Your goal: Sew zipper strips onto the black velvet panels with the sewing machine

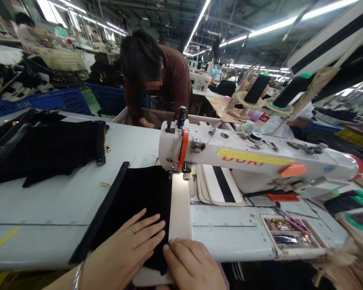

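Note:
My left hand lies flat, fingers spread, on a black fabric piece on the sewing table. My right hand rests at the near edge, fingers curled down onto the cream strip that runs beside the black fabric. Both pieces lead up under the needle area of a white sewing machine. A ring sits on my left hand and a bracelet on its wrist.
A pile of black fabric lies at the table's far left. Striped cream pieces sit under the machine arm. A tray of small parts is at right. Another person bends over behind the machine; blue crates stand beyond.

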The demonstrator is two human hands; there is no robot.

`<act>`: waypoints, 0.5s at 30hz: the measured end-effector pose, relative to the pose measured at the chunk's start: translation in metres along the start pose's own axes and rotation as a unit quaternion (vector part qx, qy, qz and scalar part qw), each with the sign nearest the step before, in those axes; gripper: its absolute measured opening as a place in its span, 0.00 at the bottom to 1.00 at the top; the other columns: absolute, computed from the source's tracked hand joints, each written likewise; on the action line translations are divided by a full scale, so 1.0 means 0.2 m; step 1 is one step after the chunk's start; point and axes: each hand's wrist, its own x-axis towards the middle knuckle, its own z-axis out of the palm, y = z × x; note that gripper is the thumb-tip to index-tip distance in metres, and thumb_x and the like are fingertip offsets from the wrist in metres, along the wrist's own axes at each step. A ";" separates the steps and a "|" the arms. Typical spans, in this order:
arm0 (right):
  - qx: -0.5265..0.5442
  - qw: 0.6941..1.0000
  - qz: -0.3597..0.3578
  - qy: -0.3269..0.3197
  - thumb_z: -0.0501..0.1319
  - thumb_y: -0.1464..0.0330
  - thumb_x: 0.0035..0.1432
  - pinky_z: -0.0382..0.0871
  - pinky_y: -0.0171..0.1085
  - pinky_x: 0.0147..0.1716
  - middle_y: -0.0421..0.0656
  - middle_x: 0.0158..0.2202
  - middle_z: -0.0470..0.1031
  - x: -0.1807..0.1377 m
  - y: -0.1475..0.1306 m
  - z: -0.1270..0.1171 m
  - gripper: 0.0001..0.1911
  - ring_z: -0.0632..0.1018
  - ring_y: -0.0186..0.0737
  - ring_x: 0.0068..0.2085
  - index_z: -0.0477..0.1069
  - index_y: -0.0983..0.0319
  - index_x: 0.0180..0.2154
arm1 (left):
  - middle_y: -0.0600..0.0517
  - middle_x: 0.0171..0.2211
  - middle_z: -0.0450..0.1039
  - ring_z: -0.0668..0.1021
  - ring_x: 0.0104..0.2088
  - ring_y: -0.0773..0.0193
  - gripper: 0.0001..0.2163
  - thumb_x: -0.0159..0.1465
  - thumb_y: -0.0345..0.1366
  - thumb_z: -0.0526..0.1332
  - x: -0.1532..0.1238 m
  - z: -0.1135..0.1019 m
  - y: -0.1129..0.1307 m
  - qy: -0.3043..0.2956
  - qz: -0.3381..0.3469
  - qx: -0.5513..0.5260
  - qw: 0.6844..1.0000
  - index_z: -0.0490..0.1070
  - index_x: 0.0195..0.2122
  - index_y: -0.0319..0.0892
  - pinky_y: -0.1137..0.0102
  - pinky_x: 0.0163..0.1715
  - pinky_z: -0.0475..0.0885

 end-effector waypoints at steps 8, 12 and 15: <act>0.030 0.998 0.031 -0.051 0.55 0.68 0.66 0.77 0.39 0.44 0.44 0.46 0.79 0.08 0.04 -0.02 0.14 0.79 0.43 0.45 0.73 0.61 0.49 | 0.51 0.54 0.75 0.74 0.57 0.64 0.22 0.60 0.20 0.54 -0.02 0.05 -0.03 0.067 0.017 -0.054 0.996 0.71 0.53 0.42 0.64 0.67 0.58; 0.045 0.995 0.032 -0.086 0.54 0.68 0.67 0.77 0.40 0.45 0.44 0.49 0.78 0.12 0.07 -0.02 0.13 0.79 0.43 0.47 0.73 0.61 0.48 | 0.50 0.55 0.75 0.73 0.58 0.63 0.21 0.61 0.21 0.56 -0.02 0.07 -0.10 0.051 0.028 -0.067 0.996 0.69 0.55 0.42 0.63 0.68 0.54; 0.046 0.991 0.027 -0.125 0.56 0.68 0.66 0.76 0.40 0.47 0.43 0.50 0.77 0.15 0.10 -0.04 0.13 0.78 0.43 0.48 0.72 0.61 0.51 | 0.52 0.54 0.75 0.72 0.59 0.63 0.23 0.60 0.24 0.58 0.00 0.07 -0.16 0.054 0.048 -0.106 0.992 0.68 0.57 0.43 0.65 0.68 0.54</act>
